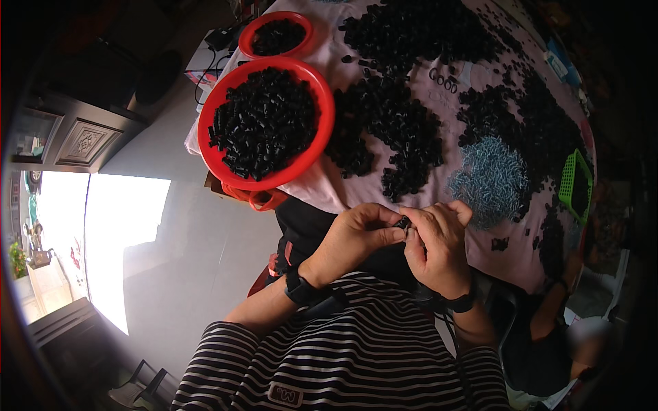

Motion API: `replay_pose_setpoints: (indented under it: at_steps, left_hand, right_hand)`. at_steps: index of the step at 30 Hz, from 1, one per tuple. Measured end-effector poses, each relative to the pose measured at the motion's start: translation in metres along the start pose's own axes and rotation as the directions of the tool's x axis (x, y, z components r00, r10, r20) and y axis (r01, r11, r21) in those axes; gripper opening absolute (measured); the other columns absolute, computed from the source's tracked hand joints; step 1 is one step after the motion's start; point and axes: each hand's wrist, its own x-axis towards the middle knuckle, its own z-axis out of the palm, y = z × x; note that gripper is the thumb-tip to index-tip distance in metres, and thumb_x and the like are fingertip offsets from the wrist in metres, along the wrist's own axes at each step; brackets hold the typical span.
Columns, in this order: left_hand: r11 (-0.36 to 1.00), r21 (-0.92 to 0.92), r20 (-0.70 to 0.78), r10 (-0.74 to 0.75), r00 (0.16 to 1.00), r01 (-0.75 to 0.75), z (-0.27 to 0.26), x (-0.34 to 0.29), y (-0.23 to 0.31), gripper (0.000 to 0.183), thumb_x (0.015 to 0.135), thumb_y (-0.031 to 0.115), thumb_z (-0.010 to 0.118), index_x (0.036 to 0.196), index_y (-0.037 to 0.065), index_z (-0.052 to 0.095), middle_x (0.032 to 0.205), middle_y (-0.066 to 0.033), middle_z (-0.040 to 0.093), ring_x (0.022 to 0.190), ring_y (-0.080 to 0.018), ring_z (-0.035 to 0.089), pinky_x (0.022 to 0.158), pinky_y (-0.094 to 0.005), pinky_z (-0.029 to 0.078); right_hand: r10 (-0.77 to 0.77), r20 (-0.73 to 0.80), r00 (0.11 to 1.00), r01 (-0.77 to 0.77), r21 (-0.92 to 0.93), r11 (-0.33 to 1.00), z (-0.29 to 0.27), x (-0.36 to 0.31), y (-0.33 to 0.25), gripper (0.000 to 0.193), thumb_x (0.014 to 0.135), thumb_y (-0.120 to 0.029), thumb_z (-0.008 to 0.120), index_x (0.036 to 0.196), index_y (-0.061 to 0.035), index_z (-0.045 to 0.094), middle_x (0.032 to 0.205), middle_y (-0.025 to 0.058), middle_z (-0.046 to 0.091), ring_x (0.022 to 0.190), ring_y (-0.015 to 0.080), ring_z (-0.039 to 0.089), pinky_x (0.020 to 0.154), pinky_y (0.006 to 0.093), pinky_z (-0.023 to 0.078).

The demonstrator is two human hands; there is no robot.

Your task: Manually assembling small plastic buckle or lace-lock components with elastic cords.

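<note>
At the near edge of the cloth-covered table, my left hand (356, 236) pinches a small black plastic part (403, 222) between thumb and forefinger. My right hand (441, 246) meets it from the other side, its fingers closed at the same part; whether they hold a second small piece is hidden. Just beyond my hands lies a heap of similar black parts (404, 133). To the right of that heap is a pile of bluish-silver screws (488, 179). A large red basin (327, 116), full of black parts, stands to the left.
A smaller red basin (308, 34) with black parts sits behind the large one. More black parts (425, 31) spread over the pink cloth (504, 257). A green basket (574, 185) is at the right edge, near another person (548, 342). An open door (86, 140) stands left.
</note>
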Motion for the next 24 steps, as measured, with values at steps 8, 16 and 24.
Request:
replay_pose_setpoints:
  at_steps: [8,16,24]
  left_hand:
    - [0.972,-0.166,0.069,-0.154,0.986,0.164,0.000,-0.001,0.012,0.025,0.095,0.012,0.076,0.114,-0.004,0.070,0.102,-0.0042,0.073,0.094,-0.0090,0.067,0.088,-0.0249,0.055]
    - [0.974,-0.187,0.089,-0.110,0.990,0.126,0.000,0.001,0.008,0.019,0.098,0.012,0.072,0.109,-0.003,0.071,0.098,-0.0032,0.073,0.090,-0.0084,0.067,0.086,-0.0242,0.054]
    - [0.981,-0.091,0.126,-0.158,0.979,0.170,0.000,0.001,0.013,0.023,0.099,0.020,0.073,0.109,-0.002,0.071,0.094,-0.0027,0.072,0.088,-0.0086,0.067,0.085,-0.0250,0.054]
  right_hand:
    - [0.008,0.061,0.998,-0.003,-0.079,0.997,-0.003,-0.004,-0.007,0.053,0.071,-0.009,0.079,0.122,-0.0047,0.063,0.087,0.0026,0.058,0.082,0.0218,0.058,0.095,0.0471,0.035]
    - [-0.054,-0.010,0.998,0.052,-0.173,0.984,0.003,-0.009,-0.010,0.055,0.069,-0.011,0.082,0.121,-0.0042,0.065,0.083,0.0008,0.055,0.078,0.0187,0.056,0.095,0.0457,0.035]
    - [-0.063,-0.033,0.997,0.055,-0.200,0.978,0.007,-0.016,-0.007,0.046,0.072,-0.016,0.080,0.115,-0.0017,0.066,0.078,0.0002,0.055,0.074,0.0177,0.055,0.095,0.0456,0.035]
